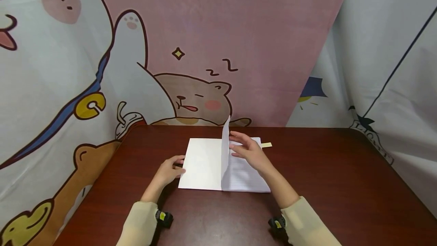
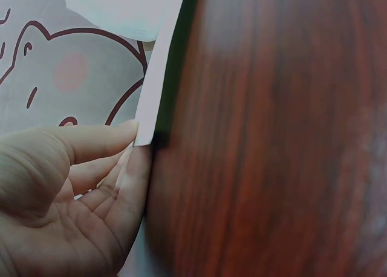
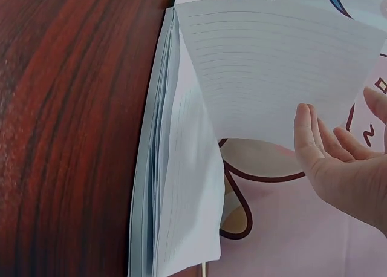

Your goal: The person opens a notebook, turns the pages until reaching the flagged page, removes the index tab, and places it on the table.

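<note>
A notebook [image 1: 201, 164] lies spread on the table, its left side blank white and its right side faintly ruled. One lined page [image 1: 225, 147] stands nearly upright at the fold; in the right wrist view this page [image 3: 272, 71] fans outward. My left hand [image 1: 167, 172] pinches the notebook's left edge, and the left wrist view shows the thumb on one face and fingers on the other. Beside the raised page is my right hand [image 1: 250, 150], above the right-hand pages. Its fingers [image 3: 306, 135] are extended, with a gap to the thumb; whether they touch the page I cannot tell.
A pale yellow tab [image 1: 266, 145] sticks out past the notebook's right edge. The dark reddish-brown table [image 1: 218, 215] extends around the notebook. Behind it hangs a cartoon-printed cloth [image 1: 266, 48], and a white cloth [image 1: 403, 86] covers the right side.
</note>
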`<state>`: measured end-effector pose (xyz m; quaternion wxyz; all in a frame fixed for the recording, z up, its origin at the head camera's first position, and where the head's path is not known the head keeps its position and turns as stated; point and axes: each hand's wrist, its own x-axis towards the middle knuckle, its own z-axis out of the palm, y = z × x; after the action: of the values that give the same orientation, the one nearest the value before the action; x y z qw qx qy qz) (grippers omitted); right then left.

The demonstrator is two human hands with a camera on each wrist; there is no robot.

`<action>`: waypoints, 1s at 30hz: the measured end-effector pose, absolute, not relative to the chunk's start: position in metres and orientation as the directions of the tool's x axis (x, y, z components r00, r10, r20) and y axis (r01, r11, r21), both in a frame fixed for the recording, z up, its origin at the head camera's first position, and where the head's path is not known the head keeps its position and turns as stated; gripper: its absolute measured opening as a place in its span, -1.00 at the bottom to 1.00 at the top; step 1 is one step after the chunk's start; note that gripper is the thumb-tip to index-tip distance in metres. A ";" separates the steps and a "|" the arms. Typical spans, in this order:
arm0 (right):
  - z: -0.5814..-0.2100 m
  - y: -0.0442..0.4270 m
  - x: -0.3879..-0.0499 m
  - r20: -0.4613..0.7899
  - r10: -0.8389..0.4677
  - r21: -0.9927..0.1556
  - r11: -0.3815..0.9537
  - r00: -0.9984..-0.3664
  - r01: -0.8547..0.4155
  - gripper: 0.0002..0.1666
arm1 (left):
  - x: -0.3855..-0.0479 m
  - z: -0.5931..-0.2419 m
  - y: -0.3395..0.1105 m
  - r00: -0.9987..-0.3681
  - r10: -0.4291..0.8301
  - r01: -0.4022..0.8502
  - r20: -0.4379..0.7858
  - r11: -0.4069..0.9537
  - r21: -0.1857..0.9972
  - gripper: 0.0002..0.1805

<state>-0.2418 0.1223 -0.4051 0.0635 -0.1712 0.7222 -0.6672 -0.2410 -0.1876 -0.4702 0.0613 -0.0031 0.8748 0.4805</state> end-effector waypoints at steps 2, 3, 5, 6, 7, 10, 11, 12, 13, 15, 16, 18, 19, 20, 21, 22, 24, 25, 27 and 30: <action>-0.406 0.121 -0.242 0.141 -0.339 -0.985 0.044 -0.930 -0.165 -0.36 | -0.241 -0.470 -0.188 -0.993 0.059 -0.058 -0.107 0.539 0.840 -0.46; -0.407 0.121 -0.243 0.138 -0.340 -0.986 0.044 -0.930 -0.162 -0.36 | -0.241 -0.470 -0.188 -0.993 0.060 -0.057 -0.106 0.538 0.841 -0.46; -0.410 0.120 -0.244 0.124 -0.339 -0.987 0.053 -0.932 -0.151 -0.35 | -0.241 -0.471 -0.188 -0.992 0.063 -0.057 -0.107 0.536 0.842 -0.46; -0.411 0.119 -0.245 0.114 -0.339 -0.988 0.063 -0.934 -0.144 -0.35 | -0.241 -0.471 -0.188 -0.992 0.063 -0.057 -0.108 0.535 0.843 -0.46; -0.413 0.118 -0.245 0.103 -0.339 -0.987 0.080 -0.935 -0.137 -0.35 | -0.241 -0.471 -0.188 -0.992 0.062 -0.061 -0.111 0.532 0.844 -0.46; -0.420 0.115 -0.246 0.075 -0.362 -0.984 0.126 -0.929 -0.128 -0.35 | -0.242 -0.472 -0.190 -0.991 0.072 -0.061 -0.114 0.518 0.853 -0.46; -0.423 0.114 -0.247 0.070 -0.377 -0.979 0.152 -0.924 -0.136 -0.35 | -0.243 -0.473 -0.191 -0.991 0.075 -0.061 -0.114 0.509 0.859 -0.46; -0.426 0.113 -0.247 0.062 -0.393 -0.972 0.184 -0.918 -0.145 -0.35 | -0.243 -0.474 -0.192 -0.990 0.081 -0.061 -0.117 0.497 0.865 -0.47; -0.429 0.113 -0.247 0.064 -0.417 -0.961 0.219 -0.907 -0.168 -0.36 | -0.244 -0.475 -0.193 -0.989 0.093 -0.057 -0.115 0.483 0.874 -0.48; -0.435 0.112 -0.247 0.041 -0.457 -0.936 0.294 -0.889 -0.194 -0.38 | -0.245 -0.476 -0.196 -0.986 0.120 -0.047 -0.112 0.450 0.892 -0.52; -0.437 0.112 -0.247 0.026 -0.476 -0.918 0.336 -0.879 -0.209 -0.38 | -0.245 -0.476 -0.196 -0.985 0.128 -0.048 -0.114 0.432 0.901 -0.54; -0.442 0.111 -0.246 -0.008 -0.511 -0.882 0.409 -0.860 -0.235 -0.38 | -0.245 -0.476 -0.197 -0.983 0.135 -0.063 -0.127 0.398 0.915 -0.57; -0.443 0.111 -0.246 -0.018 -0.528 -0.866 0.433 -0.849 -0.251 -0.39 | -0.244 -0.476 -0.197 -0.982 0.138 -0.068 -0.131 0.387 0.920 -0.58; -0.445 0.110 -0.246 -0.036 -0.538 -0.855 0.453 -0.842 -0.253 -0.40 | -0.244 -0.475 -0.197 -0.981 0.133 -0.081 -0.141 0.379 0.922 -0.58; -0.446 0.109 -0.245 -0.044 -0.548 -0.844 0.468 -0.835 -0.263 -0.41 | -0.244 -0.475 -0.197 -0.981 0.124 -0.092 -0.148 0.372 0.924 -0.57; -0.447 0.109 -0.246 -0.047 -0.558 -0.835 0.477 -0.828 -0.274 -0.41 | -0.244 -0.475 -0.197 -0.981 0.116 -0.100 -0.153 0.367 0.925 -0.57; -0.448 0.107 -0.245 -0.057 -0.571 -0.823 0.491 -0.819 -0.285 -0.43 | -0.244 -0.476 -0.197 -0.982 0.114 -0.100 -0.152 0.374 0.922 -0.57; -0.448 0.106 -0.245 -0.069 -0.573 -0.823 0.496 -0.817 -0.278 -0.44 | -0.245 -0.476 -0.197 -0.982 0.115 -0.094 -0.147 0.381 0.920 -0.57; -0.448 0.105 -0.244 -0.093 -0.571 -0.819 0.510 -0.815 -0.263 -0.45 | -0.245 -0.477 -0.198 -0.984 0.117 -0.078 -0.134 0.393 0.916 -0.58; -0.448 0.103 -0.243 -0.117 -0.568 -0.816 0.523 -0.815 -0.247 -0.46 | -0.244 -0.478 -0.198 -0.984 0.135 -0.053 -0.118 0.409 0.911 -0.56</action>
<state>-0.2426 0.1030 -0.4484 0.1880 -0.2391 0.8521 -0.4258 -0.2444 -0.1981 -0.4779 0.0868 0.0246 0.8349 0.5430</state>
